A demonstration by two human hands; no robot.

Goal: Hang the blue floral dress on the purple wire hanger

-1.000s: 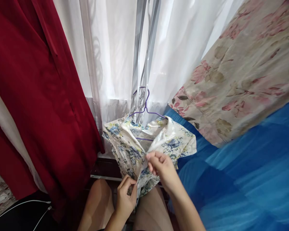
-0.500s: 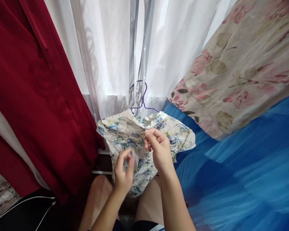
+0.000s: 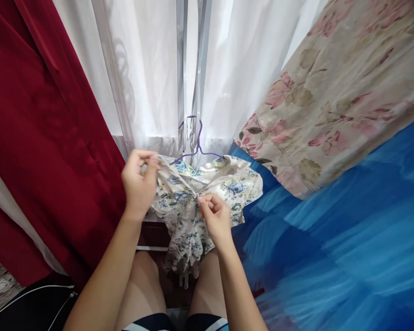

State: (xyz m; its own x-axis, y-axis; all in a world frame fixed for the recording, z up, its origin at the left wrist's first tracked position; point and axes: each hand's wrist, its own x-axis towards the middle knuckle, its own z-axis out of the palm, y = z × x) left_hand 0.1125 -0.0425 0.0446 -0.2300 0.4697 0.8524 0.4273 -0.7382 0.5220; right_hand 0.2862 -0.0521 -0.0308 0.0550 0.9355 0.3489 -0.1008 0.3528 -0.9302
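Observation:
A sleeveless white blouse with blue and yellow flowers (image 3: 234, 186) hangs from a purple hanger (image 3: 199, 148) in front of me. My left hand (image 3: 140, 177) pinches the blouse's neckline edge at its left side and holds it stretched outward. Lower down, at the middle of the front opening, my right hand (image 3: 214, 216) is closed on the fabric edge between thumb and fingers; any small fastener there is hidden. Between the hands the neckline runs taut on a slant. The blouse's lower part hangs gathered above my knees.
White sheer curtains (image 3: 145, 69) fall behind the hanger, with grey straps (image 3: 200, 55) hanging over them. A red curtain (image 3: 58, 138) is at the left. Beige floral cloth (image 3: 331, 110) and blue fabric (image 3: 331, 243) fill the right. A black item with white piping (image 3: 24, 303) lies lower left.
My left hand has moved up and left from below the neckline and taken hold of its edge. The neckline is now pulled wide, and my right hand has dropped slightly.

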